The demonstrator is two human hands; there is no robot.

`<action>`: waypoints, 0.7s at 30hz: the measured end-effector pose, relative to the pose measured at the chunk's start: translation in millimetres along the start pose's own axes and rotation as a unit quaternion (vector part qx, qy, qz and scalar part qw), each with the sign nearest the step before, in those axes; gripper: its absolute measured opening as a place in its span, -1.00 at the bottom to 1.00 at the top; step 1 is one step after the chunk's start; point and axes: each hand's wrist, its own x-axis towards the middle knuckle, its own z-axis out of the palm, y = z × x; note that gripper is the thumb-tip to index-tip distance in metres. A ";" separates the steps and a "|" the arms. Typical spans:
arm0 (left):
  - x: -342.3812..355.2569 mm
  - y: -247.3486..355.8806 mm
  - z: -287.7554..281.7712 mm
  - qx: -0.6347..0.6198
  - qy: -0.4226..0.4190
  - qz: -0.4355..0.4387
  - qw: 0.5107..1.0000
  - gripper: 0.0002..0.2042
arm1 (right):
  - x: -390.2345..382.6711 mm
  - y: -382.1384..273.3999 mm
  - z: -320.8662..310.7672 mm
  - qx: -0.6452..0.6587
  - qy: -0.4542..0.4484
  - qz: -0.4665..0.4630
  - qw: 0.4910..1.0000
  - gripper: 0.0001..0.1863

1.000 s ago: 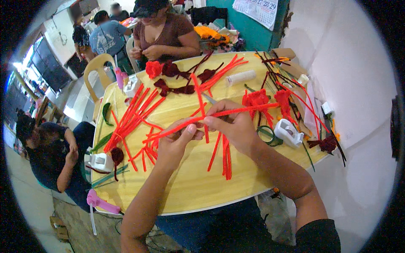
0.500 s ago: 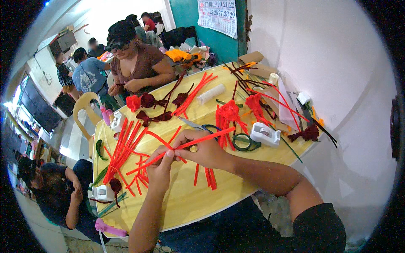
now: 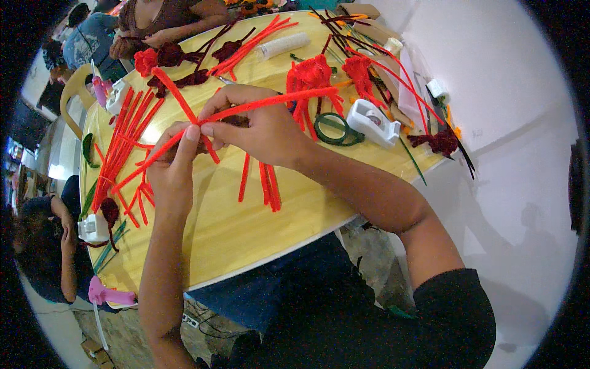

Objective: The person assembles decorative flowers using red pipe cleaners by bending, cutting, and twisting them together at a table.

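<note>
Crossed red pipe cleaners [image 3: 264, 103] are held up over the table, one long stem pointing right and others slanting off to the upper left and lower left. My left hand [image 3: 174, 154] pinches them at the crossing with thumb and fingers. Just beside it, my right hand [image 3: 255, 126] grips the same stems, its thumb touching the joint. Left of my hands lies a bundle of loose red pipe cleaners [image 3: 123, 138]. More red stems [image 3: 269, 187] rest below my right hand. A fluffy red pipe-cleaner flower [image 3: 309, 74] sits beyond it.
A white tape dispenser [image 3: 373, 123] and green-handled scissors [image 3: 337, 130] lie right of my hands. Pink glue guns [image 3: 110, 294] are at the left edge. Dark red flowers [image 3: 178, 55] lie toward the far side, where a person [image 3: 169, 21] works. A clear roll [image 3: 284, 46] lies nearby.
My view has tilted downward, so the table sits higher in the picture. Both hands still hold the crossed red pipe cleaners; one stem now stretches further to the upper left.
</note>
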 end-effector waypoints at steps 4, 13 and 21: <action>0.6 6.7 -0.6 -0.046 -0.010 0.050 0.998 -0.86 | 0.0 -21.4 1.3 0.092 -0.014 0.053 0.994 -0.85; -3.6 18.2 11.3 -0.116 -0.015 0.008 0.993 -0.80 | -0.3 -18.9 -1.2 0.055 0.003 0.057 0.997 -0.85; -3.7 19.1 6.5 -0.072 0.004 0.007 0.997 -0.76 | -1.1 -20.9 -2.5 0.050 0.013 0.065 0.997 -0.86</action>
